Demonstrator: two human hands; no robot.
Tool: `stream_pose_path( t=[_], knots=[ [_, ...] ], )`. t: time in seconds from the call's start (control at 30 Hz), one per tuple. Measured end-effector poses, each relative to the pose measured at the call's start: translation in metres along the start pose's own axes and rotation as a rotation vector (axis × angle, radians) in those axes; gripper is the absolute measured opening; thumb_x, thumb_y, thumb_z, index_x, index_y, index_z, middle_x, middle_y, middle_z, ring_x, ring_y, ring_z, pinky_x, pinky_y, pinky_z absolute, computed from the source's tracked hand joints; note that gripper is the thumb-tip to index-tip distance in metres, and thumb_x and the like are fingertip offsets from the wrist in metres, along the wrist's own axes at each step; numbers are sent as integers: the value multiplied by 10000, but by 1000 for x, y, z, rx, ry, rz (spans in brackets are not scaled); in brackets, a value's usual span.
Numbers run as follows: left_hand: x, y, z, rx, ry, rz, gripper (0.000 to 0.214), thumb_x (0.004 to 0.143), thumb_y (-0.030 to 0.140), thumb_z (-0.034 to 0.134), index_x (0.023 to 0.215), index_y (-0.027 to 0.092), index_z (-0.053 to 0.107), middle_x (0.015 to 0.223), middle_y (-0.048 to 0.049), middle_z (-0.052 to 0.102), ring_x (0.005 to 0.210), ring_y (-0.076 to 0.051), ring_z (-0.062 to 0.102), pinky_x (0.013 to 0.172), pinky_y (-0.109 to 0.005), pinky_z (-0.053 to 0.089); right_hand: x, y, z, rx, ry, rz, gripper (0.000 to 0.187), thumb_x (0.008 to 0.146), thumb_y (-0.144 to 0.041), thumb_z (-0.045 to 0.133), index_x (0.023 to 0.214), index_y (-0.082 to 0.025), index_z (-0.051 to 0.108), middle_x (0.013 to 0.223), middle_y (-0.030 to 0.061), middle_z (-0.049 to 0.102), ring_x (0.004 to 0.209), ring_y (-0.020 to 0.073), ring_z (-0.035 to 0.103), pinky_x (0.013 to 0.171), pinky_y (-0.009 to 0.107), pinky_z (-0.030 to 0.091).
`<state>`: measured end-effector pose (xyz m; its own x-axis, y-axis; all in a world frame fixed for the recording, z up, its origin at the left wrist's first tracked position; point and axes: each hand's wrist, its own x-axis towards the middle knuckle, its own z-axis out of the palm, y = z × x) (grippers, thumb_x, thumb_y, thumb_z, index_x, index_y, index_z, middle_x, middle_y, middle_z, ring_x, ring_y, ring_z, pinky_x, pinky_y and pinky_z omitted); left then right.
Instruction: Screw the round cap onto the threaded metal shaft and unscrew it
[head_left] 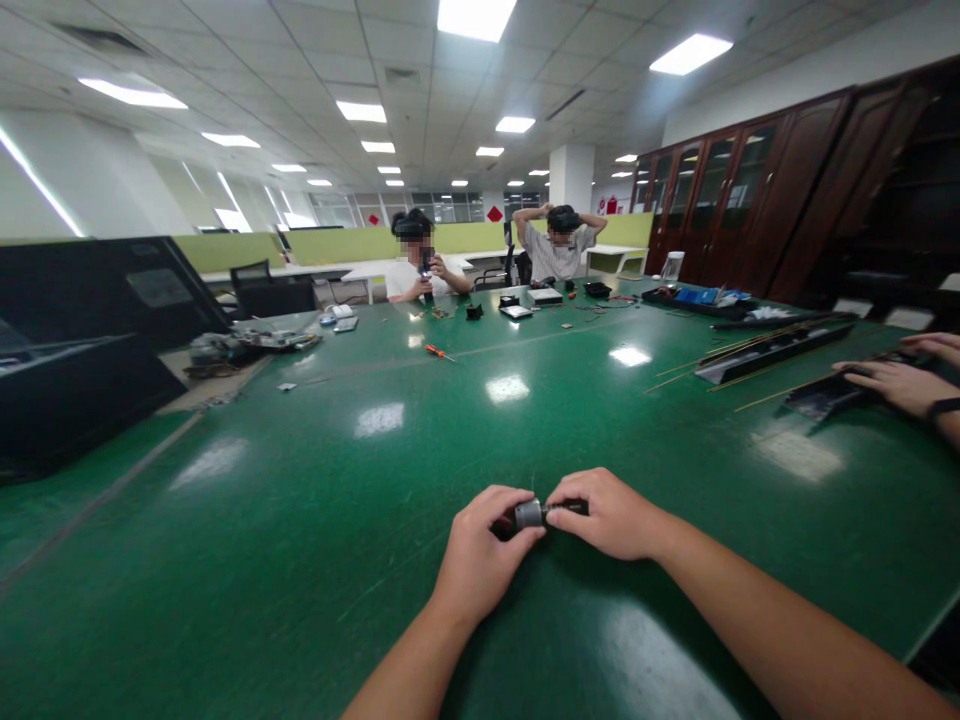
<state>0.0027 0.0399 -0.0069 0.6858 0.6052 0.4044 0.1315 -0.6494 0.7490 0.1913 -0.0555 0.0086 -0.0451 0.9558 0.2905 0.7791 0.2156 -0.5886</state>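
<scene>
Low over the green table, my left hand is closed around a small grey metal cylinder that resembles a little motor. Its left end is dark and partly hidden by my fingers. From the other side, my right hand pinches a slim black rod-shaped piece with faint light markings. The rod lines up with the cylinder's right end. Whether the two are joined, I cannot tell, because my fingertips cover the meeting point.
An orange screwdriver lies further back. Black rails and thin rods are at the right, near another person's hands. Electronic parts and large dark panels stand left. Two people sit across the table.
</scene>
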Motion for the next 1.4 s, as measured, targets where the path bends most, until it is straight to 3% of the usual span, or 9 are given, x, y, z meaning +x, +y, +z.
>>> stream_pose_path(
  t=[1.4],
  knots=[
    [1,2,-2,-15,36,-2,279,728,150,756,989,238,708,963,-26,688,852,-183,645,709,-277,533,-1,-1,-3,13,5,14,156,866,-274,618,867,-187,747,777,24,710,712,153,621,662,256,397]
  ],
)
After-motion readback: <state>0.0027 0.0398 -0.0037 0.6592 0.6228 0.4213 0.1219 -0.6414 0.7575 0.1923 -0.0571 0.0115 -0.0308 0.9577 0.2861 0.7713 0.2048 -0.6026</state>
